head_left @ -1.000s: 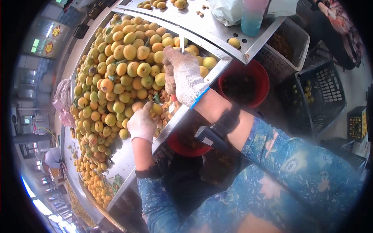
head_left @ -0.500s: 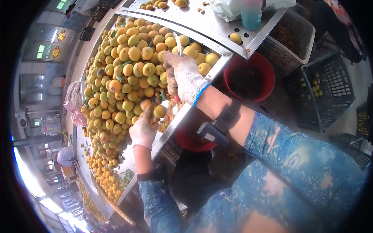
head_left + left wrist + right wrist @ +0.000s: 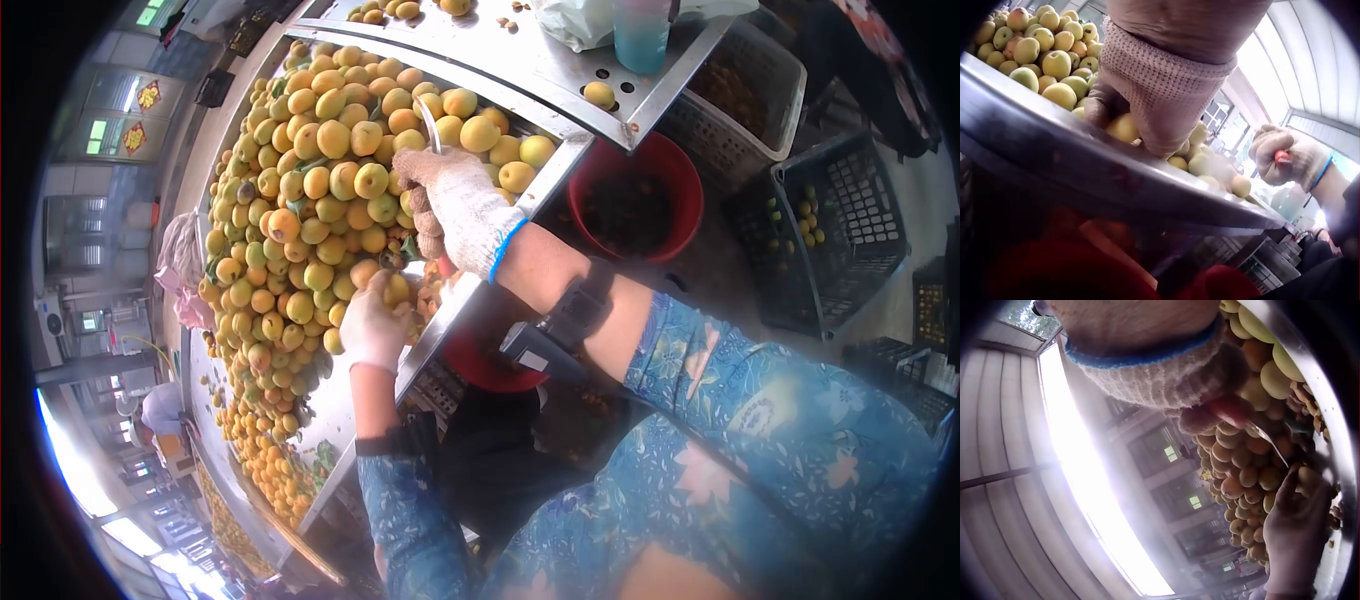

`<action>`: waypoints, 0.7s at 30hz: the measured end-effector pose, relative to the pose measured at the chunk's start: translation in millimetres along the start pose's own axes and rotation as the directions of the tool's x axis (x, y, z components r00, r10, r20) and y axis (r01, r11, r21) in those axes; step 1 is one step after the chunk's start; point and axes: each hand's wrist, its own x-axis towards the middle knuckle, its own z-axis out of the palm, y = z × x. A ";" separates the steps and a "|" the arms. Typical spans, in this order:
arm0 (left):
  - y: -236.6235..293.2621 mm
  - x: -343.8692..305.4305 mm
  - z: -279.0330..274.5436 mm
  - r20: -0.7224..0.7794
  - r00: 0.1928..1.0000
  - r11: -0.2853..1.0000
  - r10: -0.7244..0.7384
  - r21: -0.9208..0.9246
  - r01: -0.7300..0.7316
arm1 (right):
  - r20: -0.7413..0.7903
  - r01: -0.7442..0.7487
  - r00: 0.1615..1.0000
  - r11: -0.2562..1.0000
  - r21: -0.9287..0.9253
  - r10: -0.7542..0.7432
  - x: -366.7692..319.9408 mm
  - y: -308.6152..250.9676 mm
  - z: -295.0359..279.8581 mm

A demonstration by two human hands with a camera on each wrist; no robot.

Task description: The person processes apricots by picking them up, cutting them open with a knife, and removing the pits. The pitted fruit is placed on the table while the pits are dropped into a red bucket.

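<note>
My left hand (image 3: 375, 325), in a thin pale glove, grips a yellow-green apricot (image 3: 397, 290) at the near edge of a large apricot heap (image 3: 320, 180). In the left wrist view that apricot (image 3: 1124, 128) sits between thumb and fingers, just above the metal rim. My right hand (image 3: 455, 205), in a white knit glove with brown fingers, curls round a red-handled knife. Its red handle (image 3: 1232, 409) and slim metal blade (image 3: 1269, 445) show in the right wrist view. A pale curved strip (image 3: 430, 125) stands above the fist in the head view. Cut apricot pieces (image 3: 430, 290) lie between the hands.
The metal table's raised rim (image 3: 560, 170) runs along my side. Red buckets (image 3: 690, 200) stand below, one partly under the table. Beyond are a white crate (image 3: 790, 110) and a dark crate (image 3: 860, 220). A blue-green cup (image 3: 640, 45) stands on the side table.
My left fingers, stretched out half a second ago, are now bent round the apricot beside them. The right fist, still on the knife, has shifted slightly left in the head view.
</note>
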 end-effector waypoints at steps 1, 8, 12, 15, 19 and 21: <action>0.4 -6.9 -4.8 -0.070 0.997 0.999 -0.036 -0.022 0.035 | -0.015 -0.001 1.000 1.000 0.004 0.001 -1.4 -1.8 0.8; -53.8 -101.2 -73.1 0.072 0.941 0.928 -0.329 0.211 0.308 | 0.006 -0.012 1.000 1.000 0.017 0.012 -0.4 -6.4 -4.1; -88.5 -145.6 -88.9 0.318 0.838 0.860 -0.444 0.415 0.298 | -0.079 -0.023 0.997 0.990 -0.136 0.012 -4.9 -7.0 4.1; -92.1 -125.3 -81.2 0.062 0.956 0.949 -0.285 0.156 0.273 | -0.054 0.143 0.987 0.982 -0.123 -0.150 11.0 16.8 1.9; -34.2 -50.0 -61.3 -0.145 0.989 0.999 -0.014 -0.039 0.008 | 0.004 0.064 0.998 0.983 -0.171 -0.065 2.4 26.4 6.6; -1.9 -14.6 -52.0 -0.032 0.999 0.999 -0.039 0.030 0.040 | 0.086 0.170 0.985 0.943 -0.285 -0.151 -2.3 34.2 2.7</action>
